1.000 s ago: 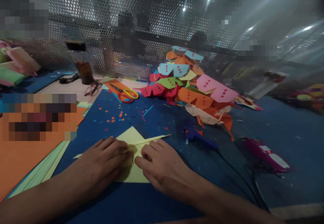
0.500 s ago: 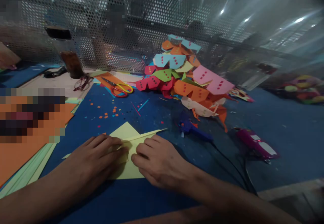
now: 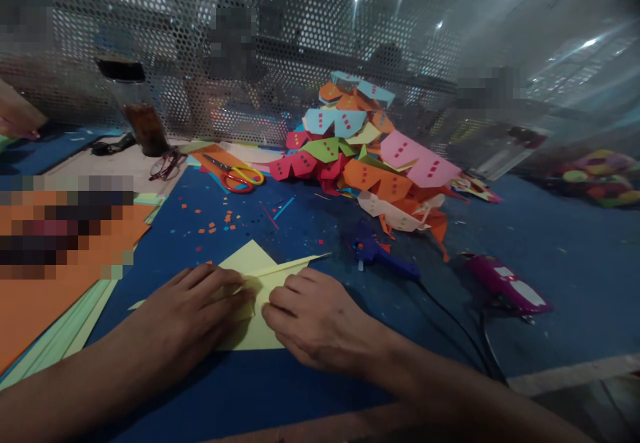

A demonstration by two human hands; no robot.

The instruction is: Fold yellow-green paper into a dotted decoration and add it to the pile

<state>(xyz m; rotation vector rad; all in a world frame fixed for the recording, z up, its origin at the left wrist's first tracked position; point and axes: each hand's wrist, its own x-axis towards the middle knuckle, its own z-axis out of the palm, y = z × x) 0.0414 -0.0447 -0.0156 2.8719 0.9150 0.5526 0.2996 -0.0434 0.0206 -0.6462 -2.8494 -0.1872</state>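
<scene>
A pale yellow sheet of paper [image 3: 253, 335] lies on the blue table, with a narrow folded edge running slantwise across it to a point at the upper right. My left hand [image 3: 197, 309] covers its left part, fingers bent and pinching the folded paper near the middle. On the other side, my right hand [image 3: 317, 316] has its fingers curled down onto the sheet and its folded edge. Both thumbs are partly hidden. One corner of the paper sticks up past my hands, and another tip shows left of my left wrist.
Red-and-yellow scissors [image 3: 235, 177] lie beyond my hands, near scattered paper bits [image 3: 227, 217]. Folded coloured paper pieces [image 3: 350, 149] form a tall heap. A blue glue gun [image 3: 383, 256] and a purple device [image 3: 507, 283] with cords lie right. Paper sheets [image 3: 115, 256] are stacked left; a bottle [image 3: 143, 119] stands behind.
Both hands keep hold of the yellow paper in almost the same pose. The view has shifted very slightly; nothing has been picked up or let go.
</scene>
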